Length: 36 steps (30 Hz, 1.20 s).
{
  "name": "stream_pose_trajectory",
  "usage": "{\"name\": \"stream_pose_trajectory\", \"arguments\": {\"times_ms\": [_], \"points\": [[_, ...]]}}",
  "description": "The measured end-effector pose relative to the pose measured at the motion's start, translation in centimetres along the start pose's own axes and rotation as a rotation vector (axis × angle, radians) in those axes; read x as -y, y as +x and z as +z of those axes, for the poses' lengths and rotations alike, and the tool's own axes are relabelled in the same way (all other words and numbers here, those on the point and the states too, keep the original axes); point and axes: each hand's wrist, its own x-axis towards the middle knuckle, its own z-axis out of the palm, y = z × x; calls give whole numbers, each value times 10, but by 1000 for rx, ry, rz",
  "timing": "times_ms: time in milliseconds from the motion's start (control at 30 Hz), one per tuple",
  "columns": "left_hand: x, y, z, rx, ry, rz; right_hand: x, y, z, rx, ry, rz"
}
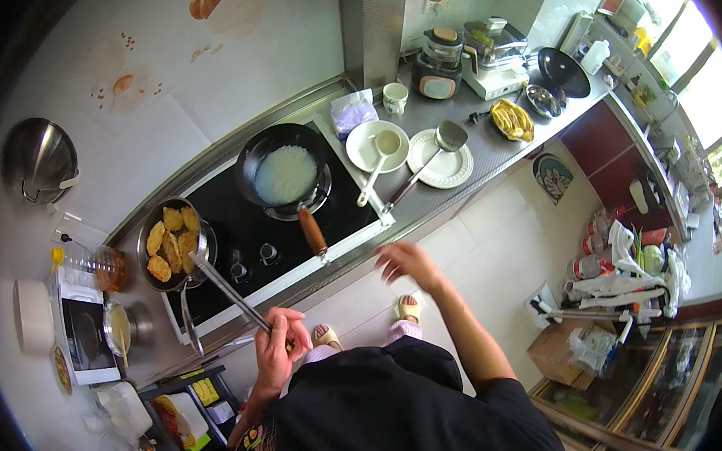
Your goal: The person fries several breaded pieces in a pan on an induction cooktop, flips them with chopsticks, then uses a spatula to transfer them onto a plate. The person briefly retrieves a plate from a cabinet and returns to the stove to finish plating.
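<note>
My left hand (280, 345) grips long metal tongs (229, 287), whose far end reaches over the rim of a frying pan (147, 272) on the left burner. Several golden-brown fried pieces (171, 250) lie in that pan. A dark wok (247, 172) with a wooden handle (312, 232) sits on the other burner. It contains a pale, whitish layer of liquid or batter (286, 175). My right hand (406, 264) holds nothing; its fingers are spread in the air to the right of the wok handle, apart from it.
Right of the black stove (349, 212) are a white bowl (356, 139) with a ladle (385, 148) and a plate (460, 176) bearing a spatula (451, 136). An oil bottle (109, 267) and a batter bowl with chopsticks (116, 327) stand left. Bags and bottles (625, 265) crowd the far floor.
</note>
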Motion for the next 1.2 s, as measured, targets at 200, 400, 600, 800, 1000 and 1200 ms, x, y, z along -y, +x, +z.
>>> {"name": "stream_pose_trajectory", "arguments": {"times_ms": [200,400,600,800,1000,1200], "points": [[39,30,118,-168,-151,-175,-34,102,-186,-331,717,14],[59,44,182,-189,-165,-235,-49,166,-220,-621,881,64],[61,57,201,-256,35,-298,-42,186,-211,-869,986,73],[64,67,206,-278,53,-350,-48,169,-217,-724,905,-44],[67,71,212,-256,-83,-348,-48,151,-237,-634,864,-125],[63,81,222,-247,-163,-322,-47,128,-255,-540,775,-186]]}}
